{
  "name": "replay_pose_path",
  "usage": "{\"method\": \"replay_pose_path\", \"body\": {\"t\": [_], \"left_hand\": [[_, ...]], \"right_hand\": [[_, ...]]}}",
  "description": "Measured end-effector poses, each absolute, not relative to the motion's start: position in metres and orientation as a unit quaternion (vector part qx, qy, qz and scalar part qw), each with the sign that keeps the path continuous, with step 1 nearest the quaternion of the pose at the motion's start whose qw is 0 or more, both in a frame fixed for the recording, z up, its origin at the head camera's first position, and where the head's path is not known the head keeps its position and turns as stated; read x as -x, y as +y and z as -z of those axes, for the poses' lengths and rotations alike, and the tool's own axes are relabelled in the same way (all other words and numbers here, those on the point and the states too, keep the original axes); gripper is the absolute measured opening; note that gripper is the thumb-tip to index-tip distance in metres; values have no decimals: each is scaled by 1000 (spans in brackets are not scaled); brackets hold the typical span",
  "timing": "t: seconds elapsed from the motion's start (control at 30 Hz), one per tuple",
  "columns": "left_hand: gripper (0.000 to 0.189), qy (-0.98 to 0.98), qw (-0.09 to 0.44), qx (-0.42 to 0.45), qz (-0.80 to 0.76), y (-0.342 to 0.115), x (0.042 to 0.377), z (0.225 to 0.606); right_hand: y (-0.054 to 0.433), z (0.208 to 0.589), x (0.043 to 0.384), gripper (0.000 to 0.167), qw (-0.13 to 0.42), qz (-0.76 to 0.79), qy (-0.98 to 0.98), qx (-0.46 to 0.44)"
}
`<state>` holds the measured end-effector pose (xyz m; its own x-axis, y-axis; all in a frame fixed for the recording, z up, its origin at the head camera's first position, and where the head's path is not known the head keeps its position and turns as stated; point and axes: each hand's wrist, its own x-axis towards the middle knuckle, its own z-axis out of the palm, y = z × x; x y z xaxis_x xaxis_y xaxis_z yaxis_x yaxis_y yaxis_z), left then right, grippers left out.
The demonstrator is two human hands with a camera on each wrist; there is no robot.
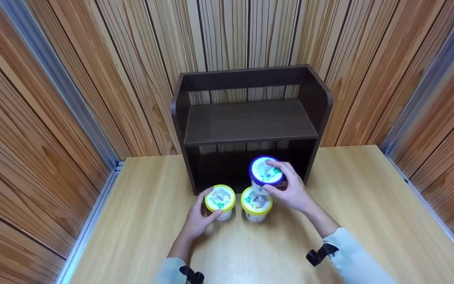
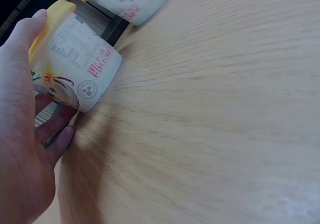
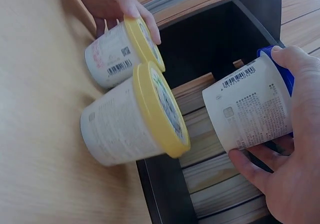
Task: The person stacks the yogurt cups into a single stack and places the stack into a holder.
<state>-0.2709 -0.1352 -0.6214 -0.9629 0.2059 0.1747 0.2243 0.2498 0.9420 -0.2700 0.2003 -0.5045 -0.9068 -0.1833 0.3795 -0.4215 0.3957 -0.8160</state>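
Three white paper tubs with printed labels are in the head view. My left hand has thumb and fingers around the left yellow-lidded tub, which stands on the table. In the left wrist view, a vanilla-flower print shows on that tub's side. Beside it, to the right, stands a second yellow-lidded tub, which neither hand touches. My right hand holds a blue-lidded tub by its lid and side. This tub is raised off the table and overlaps the second yellow-lidded tub in the head view.
Behind the tubs stands a dark brown two-level shelf unit with raised sides and an open back. It rests on the light wooden table. Wood-patterned walls with metal corner strips enclose the table at the back and sides.
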Motion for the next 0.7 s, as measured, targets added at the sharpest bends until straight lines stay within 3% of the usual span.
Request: {"method": "replay_pose_path", "body": {"t": [0.7], "left_hand": [[79, -788, 13, 144, 599, -135, 271, 621]], "right_hand": [[150, 498, 270, 68, 82, -537, -806, -236]]}}
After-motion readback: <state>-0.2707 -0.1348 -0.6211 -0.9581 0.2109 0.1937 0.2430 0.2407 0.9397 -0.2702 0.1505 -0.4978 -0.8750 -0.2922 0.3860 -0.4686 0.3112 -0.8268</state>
